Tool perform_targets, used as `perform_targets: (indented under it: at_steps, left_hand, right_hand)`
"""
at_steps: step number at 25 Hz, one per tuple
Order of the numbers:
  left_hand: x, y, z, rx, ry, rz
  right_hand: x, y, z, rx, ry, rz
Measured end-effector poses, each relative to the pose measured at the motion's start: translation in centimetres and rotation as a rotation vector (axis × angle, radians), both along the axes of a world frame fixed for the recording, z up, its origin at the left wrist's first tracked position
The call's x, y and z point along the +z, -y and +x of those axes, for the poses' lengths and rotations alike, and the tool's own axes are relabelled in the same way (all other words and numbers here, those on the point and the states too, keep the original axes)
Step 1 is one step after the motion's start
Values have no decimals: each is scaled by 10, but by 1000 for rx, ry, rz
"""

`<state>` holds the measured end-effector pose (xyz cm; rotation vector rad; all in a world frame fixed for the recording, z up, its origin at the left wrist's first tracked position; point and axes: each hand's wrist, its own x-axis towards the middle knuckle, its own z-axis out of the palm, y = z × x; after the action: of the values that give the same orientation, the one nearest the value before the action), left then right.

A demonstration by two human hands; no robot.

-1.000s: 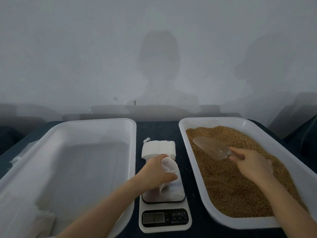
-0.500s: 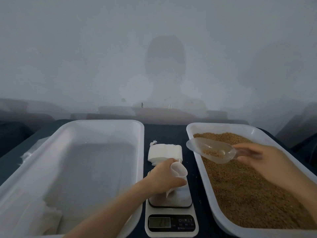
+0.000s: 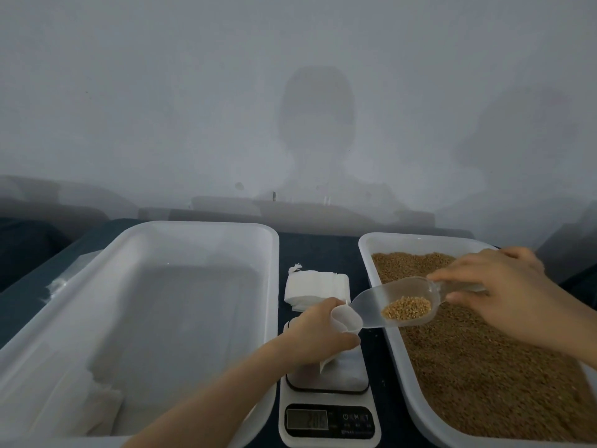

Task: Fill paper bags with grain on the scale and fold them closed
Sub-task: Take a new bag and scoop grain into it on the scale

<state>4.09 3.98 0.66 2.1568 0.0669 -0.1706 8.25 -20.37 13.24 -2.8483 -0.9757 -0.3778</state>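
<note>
A small white paper bag (image 3: pixel 345 321) stands open on the platform of a digital scale (image 3: pixel 328 415). My left hand (image 3: pixel 318 334) grips the bag around its side and holds its mouth open. My right hand (image 3: pixel 497 292) holds the handle of a clear plastic scoop (image 3: pixel 397 305) with a little brown grain in its bowl. The scoop's tip reaches over the bag's mouth. A white tray (image 3: pixel 384 305) at the right is filled with brown grain (image 3: pixel 484 376).
A stack of flat white paper bags (image 3: pixel 315 286) lies behind the scale on the dark table. A large white tray (image 3: pixel 268 253) at the left holds some white paper in its near left corner (image 3: pixel 100 405). A grey wall rises behind the table.
My right hand lifted the scoop out of the grain tray and carried it left, bringing its tip to the bag's mouth. My left hand kept its hold on the bag.
</note>
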Motion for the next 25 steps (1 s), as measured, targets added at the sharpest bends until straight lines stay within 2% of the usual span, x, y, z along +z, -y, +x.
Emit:
perform_targets:
  at_steps: [6,21,25]
  left_hand:
    - [0,1,0,-30,17,9]
    - [1,1,1,-24,65,-13]
    - [0,1,2,-5,58,33]
  right_hand:
    - [5,-18,3,34,63,-159]
    - [24,-43,-7,86,236,-350]
    - [23,-48,-18,173,377,-355]
